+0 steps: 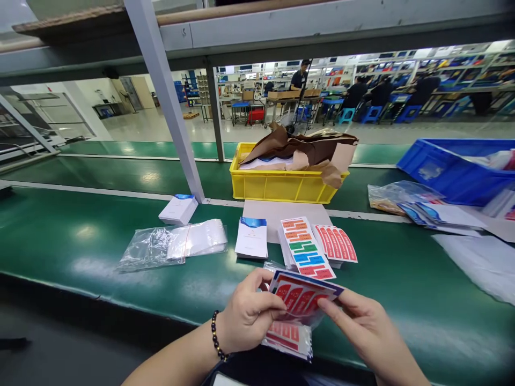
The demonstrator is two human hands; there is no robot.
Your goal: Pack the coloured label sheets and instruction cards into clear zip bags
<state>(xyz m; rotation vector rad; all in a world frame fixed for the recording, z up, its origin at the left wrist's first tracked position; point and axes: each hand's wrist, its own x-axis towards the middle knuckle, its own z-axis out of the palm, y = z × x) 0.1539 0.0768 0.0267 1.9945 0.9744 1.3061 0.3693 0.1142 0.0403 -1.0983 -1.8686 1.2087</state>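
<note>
The left hand (250,312) and the right hand (361,326) pinch opposite ends of a flat red-and-white label sheet (300,298) with blue-edged paper (308,279) behind (whether clear plastic encloses it, I cannot tell). Its long axis runs from just past nine o'clock to just past three. A clear plastic packet with red labels (286,336) sits towards six, nearer the left hand.

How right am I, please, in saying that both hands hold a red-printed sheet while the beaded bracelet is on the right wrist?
Only the side is wrong: the head view shows the beaded bracelet on the left wrist. The left hand and right hand do hold the red-printed sheet.
</note>
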